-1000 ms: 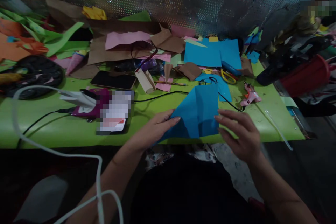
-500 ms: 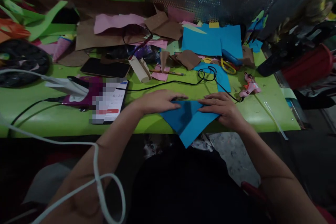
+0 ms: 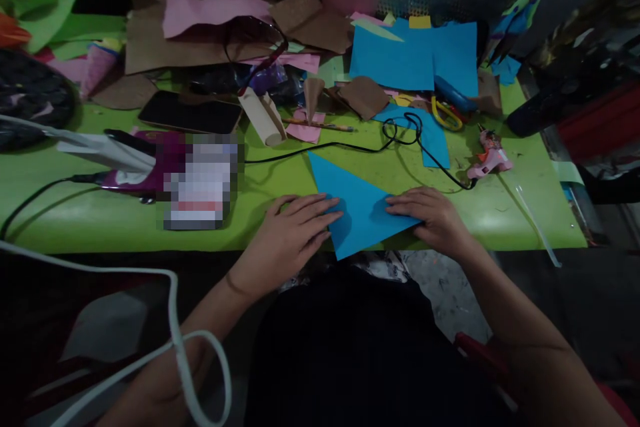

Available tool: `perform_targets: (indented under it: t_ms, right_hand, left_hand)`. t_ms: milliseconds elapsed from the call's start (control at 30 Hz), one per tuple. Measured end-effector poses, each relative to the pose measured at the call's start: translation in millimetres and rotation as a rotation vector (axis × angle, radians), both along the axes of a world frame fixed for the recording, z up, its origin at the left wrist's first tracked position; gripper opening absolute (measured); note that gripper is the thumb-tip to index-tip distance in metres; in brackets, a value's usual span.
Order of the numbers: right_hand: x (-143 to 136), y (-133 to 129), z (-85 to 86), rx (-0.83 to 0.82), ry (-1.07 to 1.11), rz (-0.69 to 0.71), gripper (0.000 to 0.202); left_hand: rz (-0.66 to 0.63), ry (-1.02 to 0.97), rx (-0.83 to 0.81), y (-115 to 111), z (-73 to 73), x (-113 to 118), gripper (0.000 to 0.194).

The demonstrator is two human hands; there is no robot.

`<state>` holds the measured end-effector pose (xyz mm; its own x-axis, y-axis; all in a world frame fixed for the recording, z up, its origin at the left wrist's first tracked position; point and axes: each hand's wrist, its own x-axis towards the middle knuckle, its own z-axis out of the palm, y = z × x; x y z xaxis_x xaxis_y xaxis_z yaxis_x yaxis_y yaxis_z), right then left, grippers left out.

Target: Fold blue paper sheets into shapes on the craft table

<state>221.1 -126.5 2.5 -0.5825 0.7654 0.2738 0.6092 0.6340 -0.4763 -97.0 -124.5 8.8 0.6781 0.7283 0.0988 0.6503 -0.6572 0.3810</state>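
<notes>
A piece of blue paper, folded to a triangle, lies near the front edge of the green table, one corner pointing up and left. My left hand rests on its left side with fingers stretched out flat. At the right corner, my right hand grips the paper, fingers on top and bent; its thumb is partly hidden. Beyond the paper, a black cord runs across to a pink glue gun on the right.
Left of my hands are a phone, partly blurred out, and a purple device with a white cable. Behind lie a dark phone, a pencil, a small brown cone, blue sheets, yellow-handled scissors and paper scraps. A clear stick overhangs the front edge.
The blue paper has turned so a corner now points away to the upper left. My left hand has moved down and left and flattened onto it. My right hand stays at the right side.
</notes>
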Motion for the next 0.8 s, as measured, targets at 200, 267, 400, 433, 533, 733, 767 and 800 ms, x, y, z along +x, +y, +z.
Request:
perform_targets:
  t_ms: [200, 267, 400, 433, 533, 733, 767, 800]
  right_hand:
    - [1.4, 7.2, 4.5, -0.133, 0.049, -0.029, 0.053]
    - [-0.8, 10.2, 6.4, -0.163, 0.068, -0.052, 0.042]
    - [-9.1, 15.7, 7.3, -0.216, 0.133, -0.137, 0.016]
    - [-11.5, 17.0, 7.0, -0.223, 0.14, -0.164, 0.012]
    - [-17.7, 20.0, 5.4, -0.22, 0.087, -0.234, 0.016]
    - [-23.8, 23.0, 0.6, -0.124, -0.037, -0.308, 0.018]
    - [-24.2, 23.2, 0.2, -0.115, -0.048, -0.308, 0.018]
    - [-24.7, 23.3, 0.0, -0.11, -0.06, -0.307, 0.018]
  left_hand:
    - [0.02, -0.029, 0.09, -11.4, -18.6, -6.3, 0.044]
    - [0.036, -0.056, 0.106, -14.6, -22.3, -7.5, 0.044]
    - [0.059, -0.082, 0.107, -20.5, -23.1, -9.0, 0.038]
    - [0.061, -0.084, 0.105, -21.8, -22.6, -9.5, 0.034]
    - [0.085, -0.099, 0.093, -25.0, -21.9, -11.2, 0.027]
    - [0.141, -0.179, 0.036, -27.0, -24.3, -13.6, 0.027]
    - [0.143, -0.191, 0.038, -26.8, -24.0, -13.7, 0.025]
    - [0.144, -0.201, 0.046, -26.7, -23.1, -13.7, 0.022]
